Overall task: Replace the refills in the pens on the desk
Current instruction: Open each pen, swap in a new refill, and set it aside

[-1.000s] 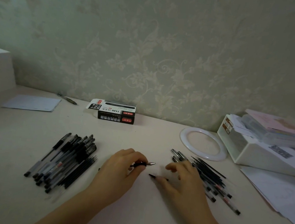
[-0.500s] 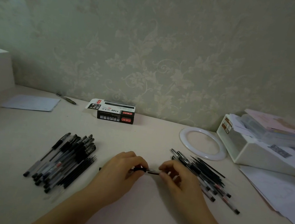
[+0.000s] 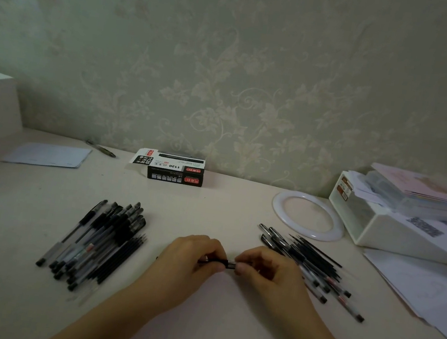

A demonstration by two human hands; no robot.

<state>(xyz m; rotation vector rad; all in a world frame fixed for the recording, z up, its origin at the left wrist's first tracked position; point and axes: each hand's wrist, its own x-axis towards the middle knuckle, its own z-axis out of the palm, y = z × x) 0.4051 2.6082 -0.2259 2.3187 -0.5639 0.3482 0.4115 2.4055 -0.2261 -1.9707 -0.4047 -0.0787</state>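
My left hand [image 3: 191,261] grips a black pen [image 3: 218,261] low over the middle of the desk, its tip end pointing right. My right hand [image 3: 263,270] pinches a small dark cap on that end, the two hands almost touching. To the left lies a pile of several capped pens [image 3: 95,238] with thin black refills [image 3: 124,255] along its right side. On the right is a second heap of pens and loose refills [image 3: 309,261], partly hidden behind my right hand.
A black refill box [image 3: 174,170] stands at the back by the wall. A white ring [image 3: 308,216], a white organiser with papers [image 3: 396,218] and loose sheets [image 3: 426,293] fill the right side. A paper [image 3: 46,154] and a lone pen [image 3: 101,148] lie back left.
My right hand picked up the cap from the desk, brought it to the pen's tip and pushed it on. The hands have drawn together.
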